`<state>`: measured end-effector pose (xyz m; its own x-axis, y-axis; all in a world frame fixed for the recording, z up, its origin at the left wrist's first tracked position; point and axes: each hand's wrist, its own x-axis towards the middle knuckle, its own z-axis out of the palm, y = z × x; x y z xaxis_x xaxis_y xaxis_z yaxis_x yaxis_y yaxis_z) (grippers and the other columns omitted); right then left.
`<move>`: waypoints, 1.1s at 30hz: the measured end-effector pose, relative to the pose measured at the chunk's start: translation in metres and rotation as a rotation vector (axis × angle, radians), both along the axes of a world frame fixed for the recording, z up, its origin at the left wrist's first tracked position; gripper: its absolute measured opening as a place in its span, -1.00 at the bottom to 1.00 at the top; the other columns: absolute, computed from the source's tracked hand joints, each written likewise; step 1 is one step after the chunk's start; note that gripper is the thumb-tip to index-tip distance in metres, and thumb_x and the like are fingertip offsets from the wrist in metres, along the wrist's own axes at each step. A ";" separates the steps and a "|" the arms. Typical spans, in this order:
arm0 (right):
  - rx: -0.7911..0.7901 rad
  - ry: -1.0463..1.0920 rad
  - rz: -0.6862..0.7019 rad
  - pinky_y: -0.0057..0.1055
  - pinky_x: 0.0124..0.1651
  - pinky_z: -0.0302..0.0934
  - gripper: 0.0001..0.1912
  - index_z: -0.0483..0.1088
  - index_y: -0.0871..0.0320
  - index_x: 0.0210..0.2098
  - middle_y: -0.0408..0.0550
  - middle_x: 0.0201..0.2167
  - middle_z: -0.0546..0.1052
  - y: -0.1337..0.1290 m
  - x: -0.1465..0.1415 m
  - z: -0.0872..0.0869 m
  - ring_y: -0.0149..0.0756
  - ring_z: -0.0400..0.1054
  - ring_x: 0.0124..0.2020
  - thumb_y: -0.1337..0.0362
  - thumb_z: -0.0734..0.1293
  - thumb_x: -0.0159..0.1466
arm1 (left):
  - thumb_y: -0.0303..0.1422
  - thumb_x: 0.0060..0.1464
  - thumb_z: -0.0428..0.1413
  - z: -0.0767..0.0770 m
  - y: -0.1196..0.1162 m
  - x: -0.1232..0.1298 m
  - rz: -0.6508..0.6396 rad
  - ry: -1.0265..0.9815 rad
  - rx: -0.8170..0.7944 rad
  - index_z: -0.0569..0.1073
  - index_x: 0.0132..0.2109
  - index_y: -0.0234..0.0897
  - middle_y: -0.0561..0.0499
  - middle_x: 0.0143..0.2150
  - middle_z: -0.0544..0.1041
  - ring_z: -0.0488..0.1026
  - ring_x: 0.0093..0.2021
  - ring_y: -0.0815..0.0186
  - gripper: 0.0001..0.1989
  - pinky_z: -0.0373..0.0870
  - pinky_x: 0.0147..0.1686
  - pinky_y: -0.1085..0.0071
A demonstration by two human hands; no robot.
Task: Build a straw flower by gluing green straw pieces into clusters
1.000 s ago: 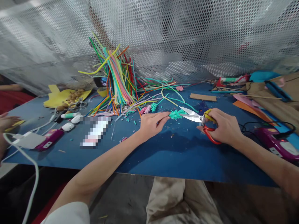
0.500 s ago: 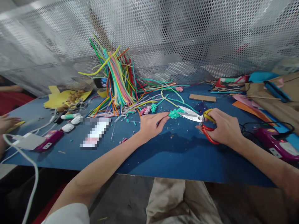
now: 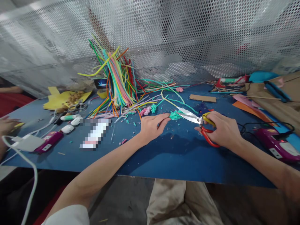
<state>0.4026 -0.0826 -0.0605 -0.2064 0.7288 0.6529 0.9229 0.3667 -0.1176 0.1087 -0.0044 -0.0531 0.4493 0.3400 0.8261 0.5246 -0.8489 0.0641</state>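
the table (image 3: pixel 168 162) is leaving room between its near edge (image 3: pixel 187 179) and the right hand (image 3: pixel 223 128), which is gripping scissors (image 3: pixel 198 120). the left hand (image 3: pixel 152 126) is pinching a sprig (image 3: pixel 173 116) at the blades (image 3: pixel 192 117), which are reaching farther left than earlier.

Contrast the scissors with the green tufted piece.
The scissors have silvery blades and red-and-yellow handles; the green tufted piece shows only green. The scissors look longer than the piece's visible part. The right hand holds the scissors, the left hand the piece. Both are held over the blue table.
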 end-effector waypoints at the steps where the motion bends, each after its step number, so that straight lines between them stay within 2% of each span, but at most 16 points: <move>1: 0.002 -0.003 0.001 -0.39 -0.45 0.14 -0.67 0.24 0.08 -0.36 -0.07 -0.37 0.52 0.000 0.000 0.000 -0.24 0.46 -0.36 0.03 0.41 0.19 | -0.32 0.28 0.15 0.000 0.000 0.000 0.001 0.000 -0.002 0.60 -0.11 -0.23 0.06 -0.24 0.70 0.65 -0.34 0.39 -0.85 0.47 -0.38 0.52; 12: -0.026 0.009 0.013 -0.35 -0.44 0.10 -0.78 0.24 0.08 -0.41 -0.05 -0.42 0.50 -0.002 -0.001 0.000 -0.22 0.42 -0.39 0.14 0.36 0.21 | -0.30 0.28 0.15 -0.001 -0.001 0.001 0.005 0.003 -0.019 0.61 -0.10 -0.21 0.04 -0.26 0.70 0.64 -0.37 0.37 -0.84 0.46 -0.40 0.51; 19: 0.015 0.014 -0.016 -0.38 -0.49 -0.02 -0.63 0.14 0.09 -0.53 -0.15 -0.58 0.34 -0.002 0.002 0.001 -0.37 0.23 -0.55 0.11 0.38 0.22 | -0.33 0.27 0.17 0.000 -0.002 0.001 -0.015 -0.014 -0.019 0.61 -0.09 -0.21 0.06 -0.23 0.70 0.64 -0.35 0.39 -0.85 0.47 -0.37 0.53; 26: -0.097 0.149 0.046 -0.36 -0.44 0.08 -0.62 0.15 0.04 -0.39 -0.14 -0.46 0.38 0.007 0.014 0.006 -0.33 0.26 -0.51 -0.03 0.37 0.25 | -0.30 0.28 0.16 0.002 0.001 -0.002 -0.018 0.007 -0.068 0.62 -0.02 -0.14 0.06 -0.32 0.68 0.59 -0.40 0.42 -0.81 0.42 -0.35 0.53; 30: -0.082 0.066 0.005 -0.35 -0.45 0.09 -0.59 0.19 0.06 -0.30 -0.06 -0.34 0.45 0.009 0.017 0.006 -0.27 0.33 -0.45 -0.08 0.39 0.21 | -0.30 0.24 0.21 0.002 0.004 -0.003 0.006 0.001 -0.031 0.63 -0.04 -0.13 0.08 -0.35 0.67 0.52 -0.48 0.44 -0.82 0.36 -0.41 0.50; 33: -0.026 0.004 -0.011 -0.38 -0.42 0.10 -0.60 0.23 0.08 -0.29 -0.02 -0.26 0.52 0.006 0.015 0.006 -0.19 0.45 -0.28 -0.04 0.43 0.18 | -0.28 0.25 0.20 0.002 0.004 -0.002 0.032 0.000 -0.035 0.64 -0.05 -0.13 0.10 -0.41 0.66 0.50 -0.52 0.44 -0.82 0.35 -0.43 0.48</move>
<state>0.4180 -0.0763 -0.0544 -0.1960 0.7477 0.6344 0.9262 0.3536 -0.1306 0.1063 0.0000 -0.0511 0.4375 0.3829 0.8136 0.5511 -0.8291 0.0939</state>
